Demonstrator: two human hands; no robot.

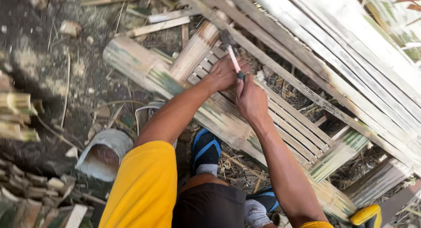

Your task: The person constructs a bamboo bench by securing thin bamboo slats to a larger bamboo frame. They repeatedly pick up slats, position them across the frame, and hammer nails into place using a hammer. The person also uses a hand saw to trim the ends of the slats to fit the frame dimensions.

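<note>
Hammer (pixel 231 52) sits near the top middle of the view, its dark head resting against the bamboo slats (pixel 280 118) and its pale handle slanting down toward the person. Right hand (pixel 251 98) is clenched around the dark lower end of that handle, knuckles up, with the forearm running straight down and to the right toward the camera. Left hand (pixel 226 72) lies just beside the handle, fingers curled and pressed on the slats; whether it pinches anything small beneath them is hidden. That forearm reaches in from the lower left out of a yellow sleeve (pixel 144 184).

Under both hands the slats lie side by side across a thick split bamboo pole (pixel 140 63) that runs diagonally. A larger slatted bamboo panel (pixel 351 48) fills the upper right. Below the arms are two blue and black shoes (pixel 206 149) on littered ground, and a curved grey shard (pixel 105 151) lies to the left.
</note>
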